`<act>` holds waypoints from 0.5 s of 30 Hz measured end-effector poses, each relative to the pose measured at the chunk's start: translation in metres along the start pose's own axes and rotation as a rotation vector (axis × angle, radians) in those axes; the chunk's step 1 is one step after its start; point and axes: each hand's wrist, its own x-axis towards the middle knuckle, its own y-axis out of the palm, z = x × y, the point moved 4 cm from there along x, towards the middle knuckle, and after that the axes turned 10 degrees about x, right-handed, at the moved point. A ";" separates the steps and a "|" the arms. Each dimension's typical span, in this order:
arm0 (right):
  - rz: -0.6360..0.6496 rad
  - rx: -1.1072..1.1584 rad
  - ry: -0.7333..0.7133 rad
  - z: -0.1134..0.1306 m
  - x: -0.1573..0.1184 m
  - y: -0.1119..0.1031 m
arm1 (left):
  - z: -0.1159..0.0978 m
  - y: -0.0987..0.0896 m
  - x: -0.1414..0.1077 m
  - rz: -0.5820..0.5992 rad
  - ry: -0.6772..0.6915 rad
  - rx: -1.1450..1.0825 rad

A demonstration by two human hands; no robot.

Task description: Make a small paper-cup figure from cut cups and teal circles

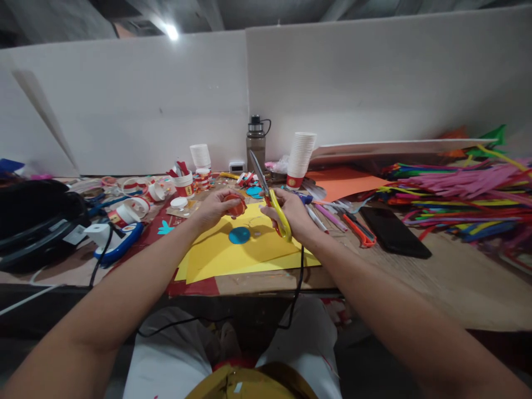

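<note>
Near the middle, my left hand (216, 209) pinches a small red-orange piece (236, 206) above yellow paper sheets (216, 256). My right hand (288, 209) is closed on scissors with yellow handles (281, 217); their dark blades point up and slightly left, towards the bottle. A blue disc (239, 235) lies on the yellow paper below and between my hands. Another blue round piece (254, 192) is behind them. The exact shape of the red-orange piece is blurred.
Stacked paper cups (302, 158) and a bottle (256, 144) stand behind. Cut cups (124, 214) and a blue-and-white tool (118, 244) lie left. On the right are a phone (394, 231), an orange cutter (359, 231) and colourful pipe cleaners (461, 191). A black cable (300, 277) hangs over the front edge.
</note>
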 end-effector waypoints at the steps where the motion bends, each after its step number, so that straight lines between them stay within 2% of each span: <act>1: 0.004 -0.002 -0.008 0.000 0.000 0.000 | -0.002 0.002 -0.001 0.001 0.015 -0.007; 7: 0.058 -0.034 -0.080 -0.002 0.001 0.000 | -0.010 0.009 -0.005 0.013 0.085 -0.060; 12: -0.004 -0.209 -0.219 -0.010 0.008 -0.006 | -0.013 0.009 -0.006 0.028 0.118 -0.112; 15: -0.001 -0.297 -0.241 -0.008 0.008 -0.007 | -0.012 0.008 -0.005 0.029 0.140 -0.130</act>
